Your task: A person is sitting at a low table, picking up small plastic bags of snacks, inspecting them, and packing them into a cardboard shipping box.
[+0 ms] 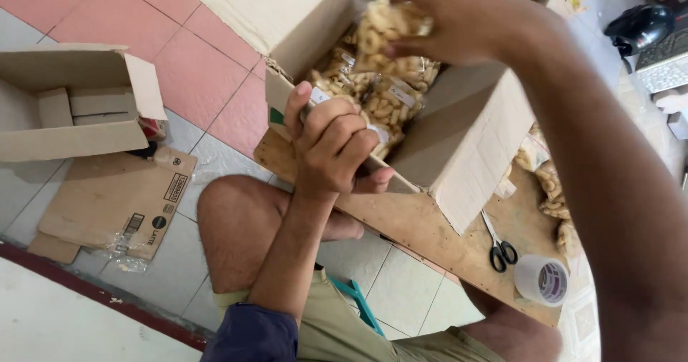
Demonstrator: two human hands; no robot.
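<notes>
Two hands busy packing: right hand (459, 18) gripping a snack bag (383, 21) over the cardboard box (466, 132), left hand (333, 143) clenched on another bag (380, 100). Probably needs tucking down next.

The box (466, 132) is showing plain brown cardboard, with a small green mark at one corner. The snack bags (387, 97) are showing clear plastic over pale golden rings, each with a small white label. The scissors (499, 246) are showing black handles and silver blades. The tape roll (542, 279) is looking translucent white around a purple-printed core. The board (423, 226) is showing light brown wood. The floor (201, 68) is alternating pink and pale grey tiles. The shorts (344, 330) are looking khaki, the sleeve (251, 337) dark blue.
</notes>
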